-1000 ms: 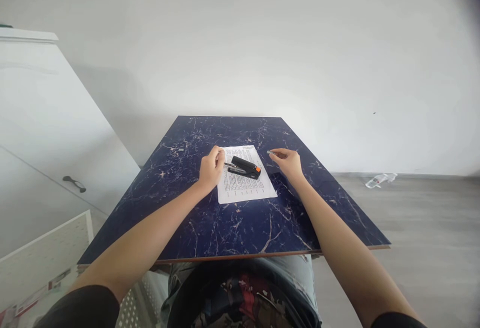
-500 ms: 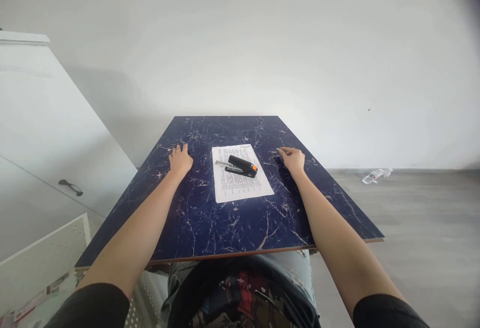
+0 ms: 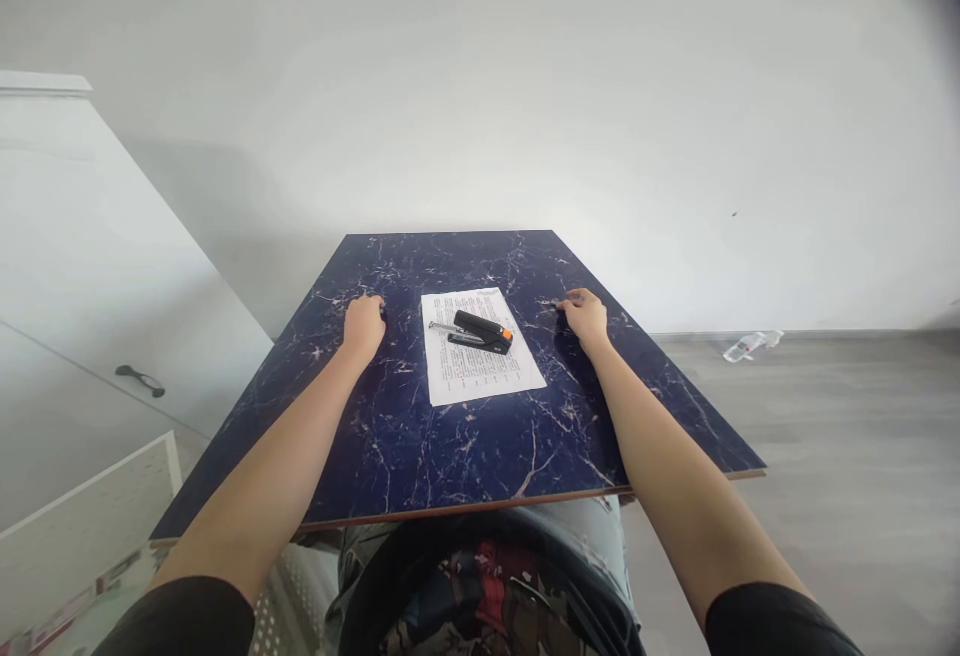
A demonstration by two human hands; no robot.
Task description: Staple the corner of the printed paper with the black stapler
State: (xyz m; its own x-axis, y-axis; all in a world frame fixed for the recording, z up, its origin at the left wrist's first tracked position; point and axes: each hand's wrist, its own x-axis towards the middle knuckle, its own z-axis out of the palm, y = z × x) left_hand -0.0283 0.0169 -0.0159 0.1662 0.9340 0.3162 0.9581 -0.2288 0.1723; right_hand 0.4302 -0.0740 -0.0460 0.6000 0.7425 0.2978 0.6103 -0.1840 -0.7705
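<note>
Black stapler (image 3: 482,331) w/ orange tip lies flat on printed sheet (image 3: 476,376), mid-table, slightly toward far edge; orange end points right, silver metal rail pokes out on its left end. Sheet lies flat on dark blue marbled table (image 3: 465,446), between the two hands, touching neither. Left hand (image 3: 364,324) rests on tabletop just left of sheet, fingers curled under in loose fist, nothing seen in it. Right hand (image 3: 585,316) rests on tabletop right of sheet, fingers bent down to the surface; tiny dark spot at its fingertips, too small to tell if it pinches anything, so grip unclear. Both forearms bare, stretched across table. White cabinet (image 3: 75,266) with dark handle (image 3: 139,376) at left. Clear plastic bottle (image 3: 750,343) lies on grey floor by wall, well right of table
</note>
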